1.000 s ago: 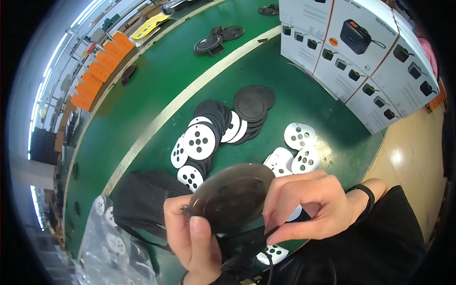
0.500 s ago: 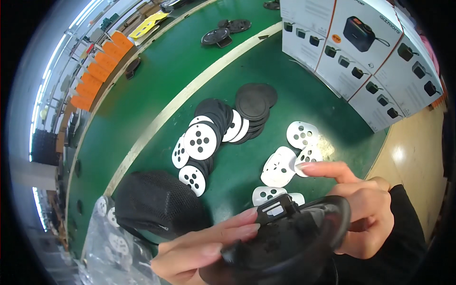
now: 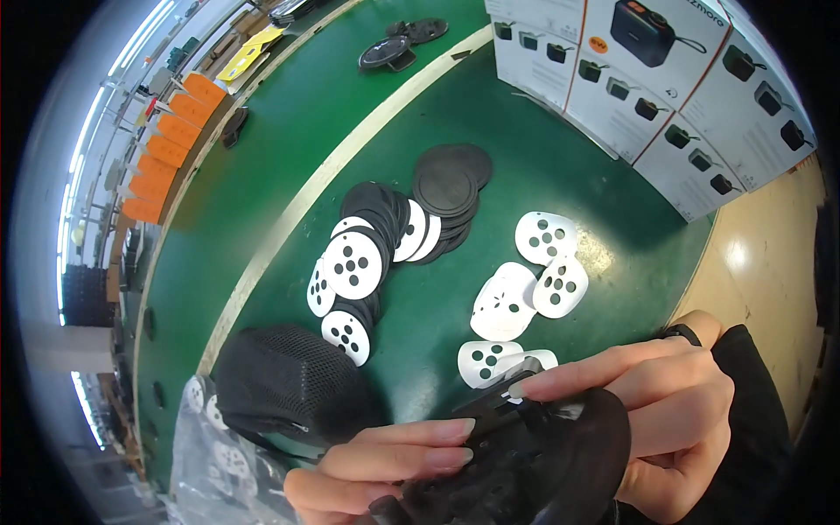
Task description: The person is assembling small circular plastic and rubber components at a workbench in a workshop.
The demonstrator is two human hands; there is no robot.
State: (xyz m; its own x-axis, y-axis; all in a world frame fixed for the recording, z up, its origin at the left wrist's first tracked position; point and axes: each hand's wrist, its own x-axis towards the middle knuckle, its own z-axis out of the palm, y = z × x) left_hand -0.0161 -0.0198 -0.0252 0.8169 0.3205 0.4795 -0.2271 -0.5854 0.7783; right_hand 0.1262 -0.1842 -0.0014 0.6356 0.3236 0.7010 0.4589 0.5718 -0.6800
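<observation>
Low in the view, a glossy black rounded plastic part (image 3: 560,464) is held between my two hands. My left hand (image 3: 385,464) is closed on its left side, fingertips lying along the top. My right hand (image 3: 669,411) grips the right side, its index fingertip pressed on a flat black bar (image 3: 486,404) at the part's upper edge. Just beyond lie white oval pieces (image 3: 504,302) with round holes, several of them overlapping. The underside of the part and my thumbs are hidden.
A black mesh-covered speaker (image 3: 293,385) stands to the left, beside a clear plastic bag (image 3: 206,455) with white pieces inside. Overlapping black discs (image 3: 451,184) and white-faced discs (image 3: 353,265) lie on the green table (image 3: 420,367). White printed boxes (image 3: 612,87) stand at the far right.
My right index finger has come down from above the white pieces onto the bar. The black part has tilted, so the bar's face shows less. The whole view has shifted slightly.
</observation>
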